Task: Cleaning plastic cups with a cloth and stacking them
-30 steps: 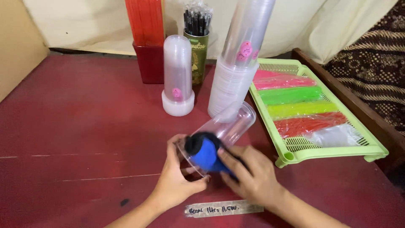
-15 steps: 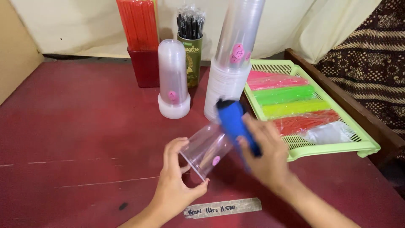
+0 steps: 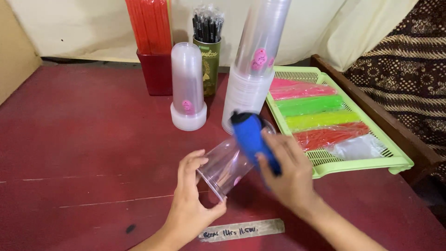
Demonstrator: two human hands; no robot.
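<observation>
Tipping the clear plastic cup [image 3: 226,165] on its side, the left hand [image 3: 193,200] has its fingers curled round the rim, mouth facing the person, probably so it's easy to get at. Right hand [image 3: 285,174] is clenched on a blue cylinder with a black cap [image 3: 251,137], touching the cup's base end. Cup sits just in front of the tall cup stack [image 3: 253,69] on the red counter [image 3: 83,139].

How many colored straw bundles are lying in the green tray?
4: pink bundle at the far end, then green bundle, yellow bundle, red bundle nearest. More may be hidden underneath.
</observation>
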